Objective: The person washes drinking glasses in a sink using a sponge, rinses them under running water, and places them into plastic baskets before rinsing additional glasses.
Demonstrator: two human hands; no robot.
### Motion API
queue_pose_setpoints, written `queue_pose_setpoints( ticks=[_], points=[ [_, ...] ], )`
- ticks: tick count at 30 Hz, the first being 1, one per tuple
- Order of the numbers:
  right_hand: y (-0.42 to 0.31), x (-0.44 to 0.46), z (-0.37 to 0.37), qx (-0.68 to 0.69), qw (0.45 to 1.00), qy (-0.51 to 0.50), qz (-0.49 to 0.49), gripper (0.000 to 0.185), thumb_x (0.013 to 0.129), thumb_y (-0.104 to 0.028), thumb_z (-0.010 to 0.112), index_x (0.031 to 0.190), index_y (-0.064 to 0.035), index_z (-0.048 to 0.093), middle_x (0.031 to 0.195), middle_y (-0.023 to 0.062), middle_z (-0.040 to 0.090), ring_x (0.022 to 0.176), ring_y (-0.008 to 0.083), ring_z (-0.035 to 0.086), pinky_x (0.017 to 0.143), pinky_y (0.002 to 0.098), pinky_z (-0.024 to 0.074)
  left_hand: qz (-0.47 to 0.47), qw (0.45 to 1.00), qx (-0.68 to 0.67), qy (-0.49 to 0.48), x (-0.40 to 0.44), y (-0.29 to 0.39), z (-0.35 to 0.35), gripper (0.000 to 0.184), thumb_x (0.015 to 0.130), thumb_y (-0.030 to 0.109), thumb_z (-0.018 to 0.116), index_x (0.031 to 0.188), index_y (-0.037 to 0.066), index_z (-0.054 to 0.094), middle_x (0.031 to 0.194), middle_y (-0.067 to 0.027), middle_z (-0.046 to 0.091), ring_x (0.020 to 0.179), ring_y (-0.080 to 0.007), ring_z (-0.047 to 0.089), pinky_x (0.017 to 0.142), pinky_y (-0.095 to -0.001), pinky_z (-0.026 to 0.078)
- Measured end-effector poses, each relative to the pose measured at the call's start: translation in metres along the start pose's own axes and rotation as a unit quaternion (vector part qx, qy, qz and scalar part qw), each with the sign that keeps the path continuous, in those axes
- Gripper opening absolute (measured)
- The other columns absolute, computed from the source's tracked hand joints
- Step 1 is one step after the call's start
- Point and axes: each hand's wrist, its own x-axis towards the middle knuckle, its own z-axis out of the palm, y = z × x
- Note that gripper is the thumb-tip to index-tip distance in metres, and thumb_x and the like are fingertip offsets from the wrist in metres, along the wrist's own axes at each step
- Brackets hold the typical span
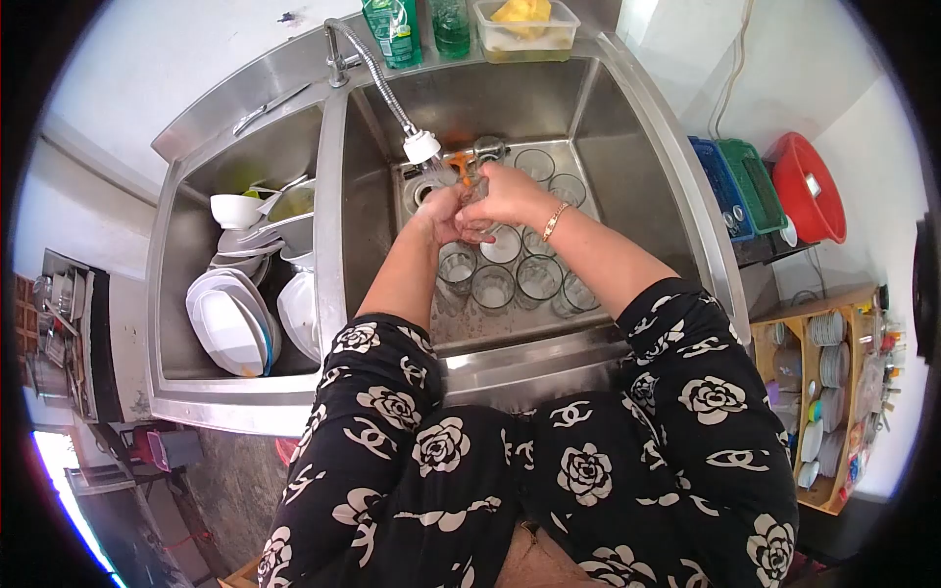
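Observation:
My left hand (449, 214) and my right hand (512, 196) meet below the white tap head (421, 147), from which water runs. Between them is a clear drinking glass (477, 189), mostly covered by my fingers. Both hands are closed around it, the left from below and the right from above. Several clear glasses stand in the right sink basin (392, 294) around my hands, among them a glass (539, 277) close under my right wrist. Behind my fingers lies an orange object (459, 162) whose kind I cannot make out.
The left basin holds stacked white plates (227, 328) and a white bowl (235, 212). On the back ledge are a green pouch (394, 34), a green bottle (451, 29) and a plastic tub (527, 41). A red basin (809, 186) and baskets stand at the right.

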Motion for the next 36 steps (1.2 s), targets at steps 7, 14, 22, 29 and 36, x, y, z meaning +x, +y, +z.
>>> queue_pose_setpoints(
  ticks=[7,14,22,29,36],
  points=[
    [-0.020,-0.028,-0.032,0.056,0.997,-0.028,0.049,0.073,0.059,-0.043,0.078,0.109,0.0057,0.056,0.089,0.0210,0.066,0.077,0.0288,0.066,0.065,0.0354,0.0524,0.028,0.997,0.062,0.027,-0.010,0.003,0.021,0.029,0.098,0.025,0.033,0.098,0.002,0.050,0.067,-0.0059,0.053,0.061,-0.0209,0.055,0.078,-0.0551,0.052],
    [-0.012,-0.044,-0.036,0.019,0.999,0.015,0.023,0.066,0.057,-0.040,0.075,0.104,0.0040,0.059,0.089,0.0226,0.066,0.083,0.0319,0.066,0.073,0.0368,0.0524,-0.095,0.990,0.101,-0.004,-0.024,0.014,0.043,0.044,0.095,0.034,0.037,0.118,-0.002,0.047,0.100,-0.0178,0.063,0.101,-0.0481,0.058,0.085,-0.0588,0.049],
    [-0.014,-0.058,-0.036,-0.018,1.000,0.024,0.010,0.080,0.061,-0.049,0.077,0.109,0.0100,0.053,0.099,0.0273,0.063,0.094,0.0365,0.062,0.082,0.0385,0.0481,-0.076,0.980,0.179,0.032,-0.029,0.011,0.052,0.053,0.099,0.043,0.026,0.114,-0.005,0.044,0.094,-0.0184,0.057,0.084,-0.0452,0.063,0.077,-0.0536,0.054],
    [-0.001,-0.066,-0.032,-0.006,0.997,0.055,-0.046,0.088,0.060,-0.050,0.078,0.114,0.0126,0.048,0.105,0.0296,0.060,0.097,0.0367,0.062,0.084,0.0373,0.0488,-0.041,0.977,0.192,0.082,-0.046,0.004,0.071,0.047,0.097,0.039,0.034,0.120,0.000,0.046,0.104,-0.0188,0.061,0.079,-0.0368,0.067,0.067,-0.0480,0.057],
    [0.008,-0.081,-0.056,0.068,0.997,-0.033,-0.031,0.074,0.061,-0.039,0.079,0.107,0.0114,0.050,0.080,0.0196,0.065,0.057,0.0255,0.064,0.052,0.0330,0.0512,-0.031,0.980,0.175,0.089,-0.044,-0.003,0.084,0.054,0.098,0.044,0.032,0.118,-0.004,0.043,0.095,-0.0240,0.060,0.072,-0.0396,0.066,0.067,-0.0534,0.057]
  ],
)
